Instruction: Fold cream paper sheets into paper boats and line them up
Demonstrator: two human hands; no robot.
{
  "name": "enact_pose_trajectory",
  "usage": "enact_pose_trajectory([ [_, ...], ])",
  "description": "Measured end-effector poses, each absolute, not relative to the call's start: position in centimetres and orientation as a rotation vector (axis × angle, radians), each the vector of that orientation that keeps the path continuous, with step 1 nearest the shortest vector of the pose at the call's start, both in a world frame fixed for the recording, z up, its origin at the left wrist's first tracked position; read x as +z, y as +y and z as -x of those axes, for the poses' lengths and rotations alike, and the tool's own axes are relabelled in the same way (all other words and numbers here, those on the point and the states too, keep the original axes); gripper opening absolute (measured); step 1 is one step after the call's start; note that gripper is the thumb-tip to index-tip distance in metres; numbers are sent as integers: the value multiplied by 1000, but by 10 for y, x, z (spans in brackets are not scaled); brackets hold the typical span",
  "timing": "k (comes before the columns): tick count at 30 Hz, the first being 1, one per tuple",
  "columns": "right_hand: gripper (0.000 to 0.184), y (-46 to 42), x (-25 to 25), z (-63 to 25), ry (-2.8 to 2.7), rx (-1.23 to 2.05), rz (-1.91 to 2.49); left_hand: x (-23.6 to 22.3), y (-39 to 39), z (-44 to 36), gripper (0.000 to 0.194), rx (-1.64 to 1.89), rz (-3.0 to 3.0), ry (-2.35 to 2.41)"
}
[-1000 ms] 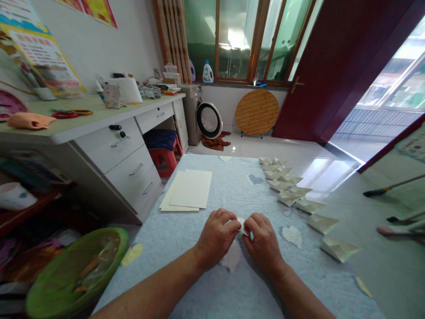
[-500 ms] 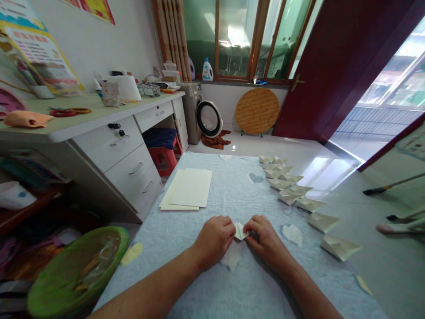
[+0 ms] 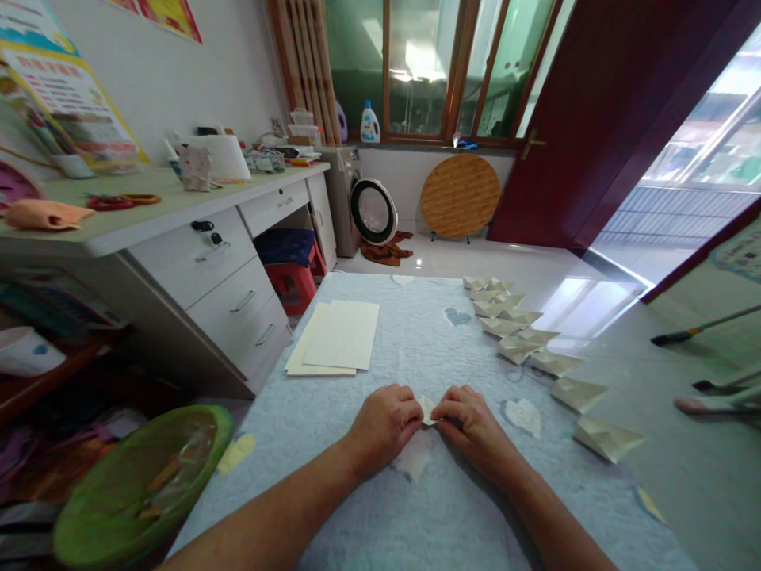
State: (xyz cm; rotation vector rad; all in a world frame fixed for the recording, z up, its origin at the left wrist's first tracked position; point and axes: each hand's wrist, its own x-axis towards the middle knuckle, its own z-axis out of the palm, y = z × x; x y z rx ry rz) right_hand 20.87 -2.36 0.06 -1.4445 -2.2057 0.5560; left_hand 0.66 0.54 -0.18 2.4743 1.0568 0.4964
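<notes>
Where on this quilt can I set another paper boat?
Bare quilt lies between the cream paper sheets and the folded paper boats, ahead of your left hand and right hand. It's crowded along the boat row.

Here's the quilt [image 3: 410, 357], a stack of paper sheets [image 3: 341, 336] on its left, a row of paper boats [image 3: 516, 349] along its right edge, and folded paper [image 3: 426, 410] between the left hand [image 3: 384, 427] and right hand [image 3: 469, 424]! The desk [image 3: 178, 214] stands left, with a washing machine [image 3: 342, 202] behind, beside a round tabletop [image 3: 460, 196].
</notes>
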Motion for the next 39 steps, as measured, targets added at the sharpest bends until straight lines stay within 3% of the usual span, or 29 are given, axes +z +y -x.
enact_pose_trajectory([
  [21,19,-21,3,-199,-2126,528,1665,4,10,-5,5,440,-2288,1246],
  [39,19,-20,4,-191,-2058,445,1925,4,11,-16,20,341,-2344,1417],
])
